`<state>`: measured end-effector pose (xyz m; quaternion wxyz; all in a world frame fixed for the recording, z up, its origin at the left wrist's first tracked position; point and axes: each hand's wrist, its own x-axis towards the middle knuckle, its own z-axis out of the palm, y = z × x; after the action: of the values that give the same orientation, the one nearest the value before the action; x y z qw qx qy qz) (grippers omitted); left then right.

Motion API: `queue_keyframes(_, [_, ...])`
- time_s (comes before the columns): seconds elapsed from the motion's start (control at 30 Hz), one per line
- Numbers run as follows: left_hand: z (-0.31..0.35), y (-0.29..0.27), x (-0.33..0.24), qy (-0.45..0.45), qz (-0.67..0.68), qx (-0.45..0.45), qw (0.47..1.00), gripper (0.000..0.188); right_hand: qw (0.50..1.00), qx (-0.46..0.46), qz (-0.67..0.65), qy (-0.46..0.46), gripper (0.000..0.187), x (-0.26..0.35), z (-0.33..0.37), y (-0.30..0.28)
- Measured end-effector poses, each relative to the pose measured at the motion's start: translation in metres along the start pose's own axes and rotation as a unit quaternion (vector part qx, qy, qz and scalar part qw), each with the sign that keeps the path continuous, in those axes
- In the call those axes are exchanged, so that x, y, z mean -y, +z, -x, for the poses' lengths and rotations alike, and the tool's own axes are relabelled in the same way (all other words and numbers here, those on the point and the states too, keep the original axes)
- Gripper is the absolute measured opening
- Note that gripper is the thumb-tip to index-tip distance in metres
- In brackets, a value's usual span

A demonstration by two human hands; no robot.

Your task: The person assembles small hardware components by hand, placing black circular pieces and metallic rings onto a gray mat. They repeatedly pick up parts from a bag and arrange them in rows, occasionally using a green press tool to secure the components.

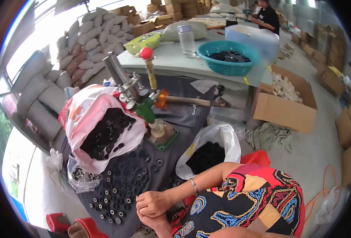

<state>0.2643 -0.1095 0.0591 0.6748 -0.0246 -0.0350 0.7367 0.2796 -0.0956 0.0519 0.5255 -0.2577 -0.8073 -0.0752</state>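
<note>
My right hand (153, 203), with a bracelet at its wrist, is closed, its fingers curled over my left hand (158, 223). The left hand's fingers are mostly hidden beneath it. Whether anything small is between them I cannot make out. Beside them, small black rings (134, 174) lie spread over a dark cloth (175, 127); some nearer ones have pale metal centres (112, 202). Beyond stands a green hand press (145, 111) with a red ball (146, 53) on its lever. A clear bag of small metal parts (84, 174) lies at the left.
A pink-white bag (78, 131) and a white bag (233, 144) hold black parts. On the far table (167, 63) are a teal basin (207, 63), a green basket (143, 43) and a bottle (186, 41). A cardboard box (282, 111) stands right. A person (267, 18) works far back.
</note>
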Motion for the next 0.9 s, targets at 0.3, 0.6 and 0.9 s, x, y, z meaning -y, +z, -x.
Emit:
queue_keyframes(0.3, [0.000,-0.013,-0.052,-0.214,-0.242,-0.169,0.931,0.020,0.999,-0.003,0.053,-0.002,0.020,-0.001,0.011,-0.015])
queue_keyframes(0.6, [0.004,-0.011,-0.050,-0.264,-0.278,-0.201,0.901,0.020,0.999,-0.023,0.033,0.034,0.018,0.007,0.012,-0.010])
queue_keyframes(0.9, [0.006,-0.006,-0.048,-0.291,-0.295,-0.227,0.881,0.020,0.996,-0.031,0.027,0.077,0.019,0.015,0.014,-0.013])
